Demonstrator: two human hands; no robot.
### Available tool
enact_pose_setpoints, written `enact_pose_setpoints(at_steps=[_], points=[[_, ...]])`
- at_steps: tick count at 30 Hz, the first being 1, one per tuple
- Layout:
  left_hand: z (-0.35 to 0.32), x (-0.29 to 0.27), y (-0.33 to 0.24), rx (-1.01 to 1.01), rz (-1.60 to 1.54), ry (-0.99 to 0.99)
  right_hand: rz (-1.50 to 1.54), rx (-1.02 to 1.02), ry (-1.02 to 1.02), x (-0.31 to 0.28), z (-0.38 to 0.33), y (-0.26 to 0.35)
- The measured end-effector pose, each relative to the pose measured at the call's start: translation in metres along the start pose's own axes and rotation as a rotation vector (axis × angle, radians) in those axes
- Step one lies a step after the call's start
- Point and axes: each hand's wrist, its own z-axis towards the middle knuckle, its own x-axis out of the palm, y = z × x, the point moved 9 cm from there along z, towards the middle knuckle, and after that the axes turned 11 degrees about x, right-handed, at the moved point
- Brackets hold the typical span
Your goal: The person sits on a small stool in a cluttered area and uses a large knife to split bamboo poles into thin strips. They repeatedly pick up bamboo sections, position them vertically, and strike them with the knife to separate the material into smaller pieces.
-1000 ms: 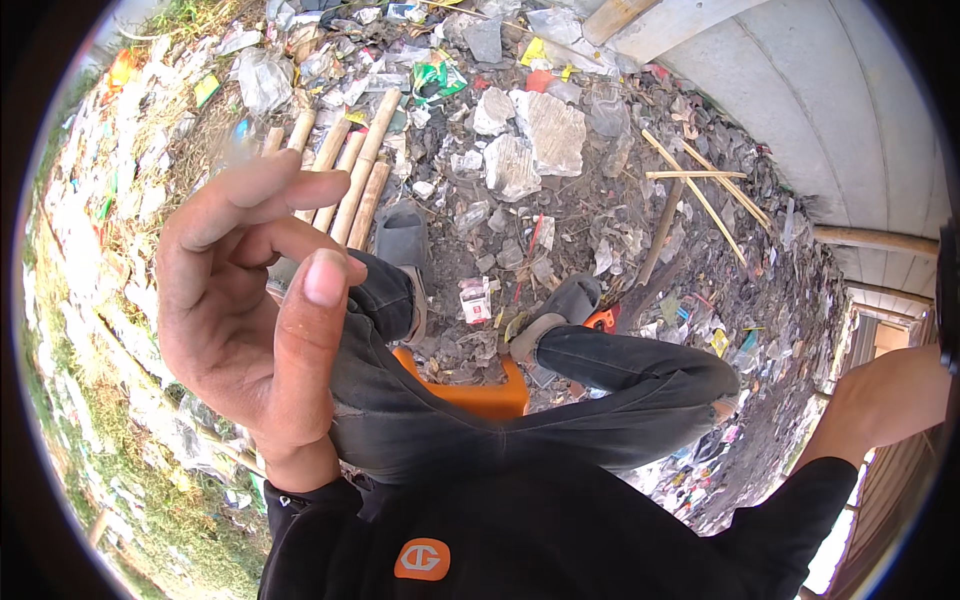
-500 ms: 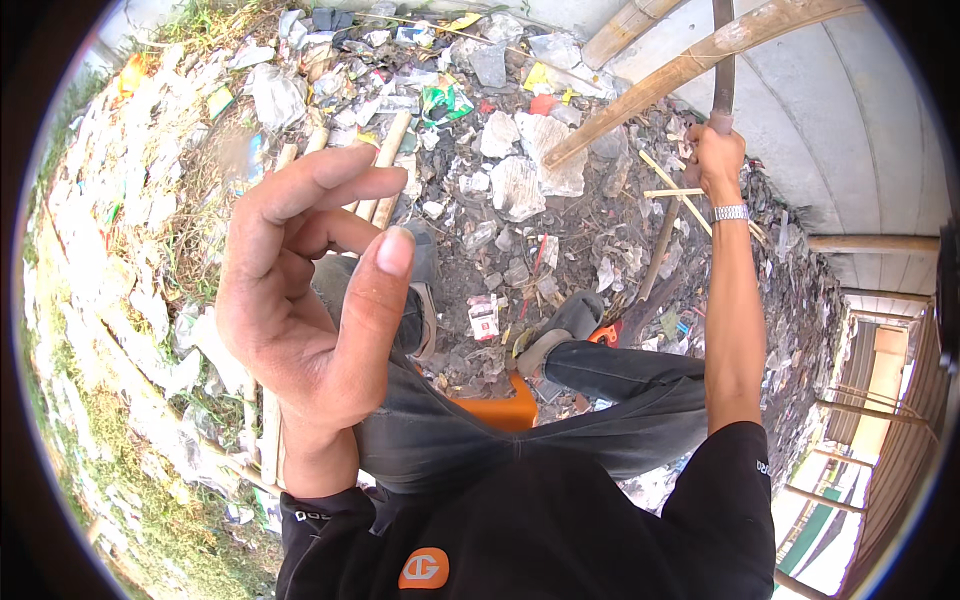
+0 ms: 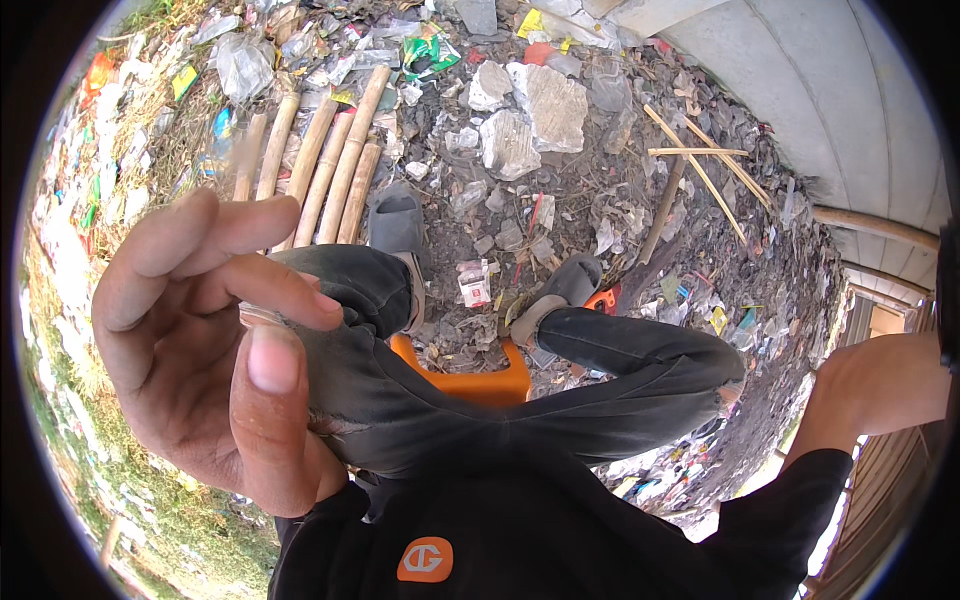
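My left hand [image 3: 200, 350] is raised over my left thigh, palm turned inward. Its fingers are curled but stand apart from the thumb, and I see nothing held between them. Beyond the fingers lies a row of cut bamboo pieces [image 3: 322, 172], side by side on the littered ground. My right arm [image 3: 870, 395] is bent out to the right. The hand itself lies past the picture's edge, so whatever it holds is hidden.
An orange plastic stool [image 3: 470, 386] shows between my legs. Pale broken chunks [image 3: 548, 108] lie ahead, with thin split bamboo sticks [image 3: 700, 152] to their right. A grey panel wall [image 3: 800, 90] rises at the right. Scraps of plastic cover the ground.
My right hand, earlier gripping a long dark tool near a slanting bamboo pole, has swung right out of view. Tool and pole are gone from sight. My left hand moved left and nearer.
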Motion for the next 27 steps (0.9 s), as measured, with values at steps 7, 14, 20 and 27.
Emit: enact_pose_setpoints(at_steps=[7, 14, 20, 27], points=[[0.001, 0.003, 0.0, -0.044, -0.013, -0.013, -0.59, 0.449, 0.164, 0.165, -0.185, -0.296], [0.0, -0.008, -0.005, -0.088, -0.084, -0.061, -0.062, 0.72, 0.228, 0.132, -0.139, -0.306], [-0.005, 0.001, -0.006, -0.062, -0.102, -0.001, -0.067, 0.704, 0.282, 0.067, -0.134, -0.29], [-0.007, 0.033, 0.002, -0.073, -0.023, 0.147, -0.167, 0.609, 0.246, 0.046, -0.182, -0.235]])
